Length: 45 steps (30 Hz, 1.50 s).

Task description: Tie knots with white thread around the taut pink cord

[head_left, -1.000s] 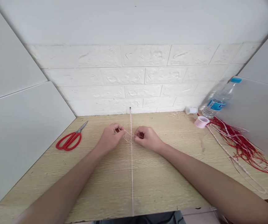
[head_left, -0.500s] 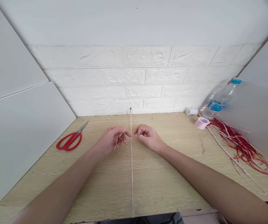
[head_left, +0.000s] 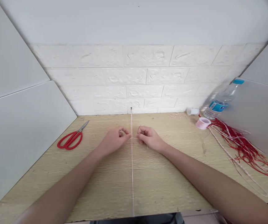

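A thin pale pink cord (head_left: 132,174) runs taut from a small dark fixing at the wall's foot down to the table's front edge. Its far part is a thicker, knotted pink and white braid (head_left: 131,123). At the braid's near end, my left hand (head_left: 116,139) pinches thumb and forefinger together, closed on a fine thread beside the cord. Just right of the cord, my right hand (head_left: 150,138) is closed, thumb against forefinger, on a fine thread (head_left: 135,137) that stretches across to the cord. A loose tail hangs under the right fingers.
Red-handled scissors (head_left: 70,140) lie to the left. At the right are a pink thread spool (head_left: 203,123), a white spool (head_left: 192,111), a water bottle (head_left: 221,101) and a heap of red and pink cords (head_left: 248,152). A white brick-pattern wall (head_left: 136,76) bounds the back.
The left fingers have closed into a pinch at the cord. The loose thread end, formerly hanging by the left hand, now hangs from the right hand, which has closed on it.
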### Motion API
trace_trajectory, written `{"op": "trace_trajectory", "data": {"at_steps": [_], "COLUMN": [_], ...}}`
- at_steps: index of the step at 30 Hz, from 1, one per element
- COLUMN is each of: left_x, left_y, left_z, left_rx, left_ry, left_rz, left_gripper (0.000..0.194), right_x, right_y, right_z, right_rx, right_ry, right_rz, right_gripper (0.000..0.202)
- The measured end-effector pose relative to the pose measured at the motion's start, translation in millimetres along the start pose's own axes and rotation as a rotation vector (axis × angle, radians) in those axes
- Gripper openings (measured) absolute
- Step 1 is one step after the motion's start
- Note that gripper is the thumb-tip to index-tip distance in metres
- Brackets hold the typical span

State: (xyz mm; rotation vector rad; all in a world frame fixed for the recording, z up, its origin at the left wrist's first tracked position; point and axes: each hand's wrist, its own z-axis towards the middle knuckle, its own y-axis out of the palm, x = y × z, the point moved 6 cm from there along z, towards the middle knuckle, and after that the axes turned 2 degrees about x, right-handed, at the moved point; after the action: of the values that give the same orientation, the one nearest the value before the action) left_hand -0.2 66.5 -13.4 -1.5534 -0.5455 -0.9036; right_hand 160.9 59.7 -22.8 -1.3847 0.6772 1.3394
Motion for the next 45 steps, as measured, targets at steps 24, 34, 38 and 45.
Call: {"op": "trace_trajectory", "data": {"at_steps": [24, 34, 38, 45], "left_x": [10.6, 12.7, 12.8, 11.3], "left_y": [3.1, 4.9, 4.9, 4.7], "left_z": [-3.5, -3.7, -3.5, -2.1], "left_rx": [-0.004, 0.0, 0.006, 0.01], "left_ry": [0.21, 0.233, 0.24, 0.225], "left_rz": [0.308, 0.309, 0.286, 0.268], "left_gripper": [0.036, 0.035, 0.033, 0.031], "right_x": [-7.6, -8.1, -9.2, -9.1], "right_y": [4.9, 7.3, 7.0, 5.9], "right_z": [-3.1, -1.8, -2.2, -1.3], "right_rx": [-0.03, -0.073, -0.094, -0.108], "right_ry": [-0.177, -0.202, -0.219, -0.2], "right_rz": [-0.65, -0.681, -0.659, -0.647], "right_gripper": [0.024, 0.03, 0.029, 0.028]}}
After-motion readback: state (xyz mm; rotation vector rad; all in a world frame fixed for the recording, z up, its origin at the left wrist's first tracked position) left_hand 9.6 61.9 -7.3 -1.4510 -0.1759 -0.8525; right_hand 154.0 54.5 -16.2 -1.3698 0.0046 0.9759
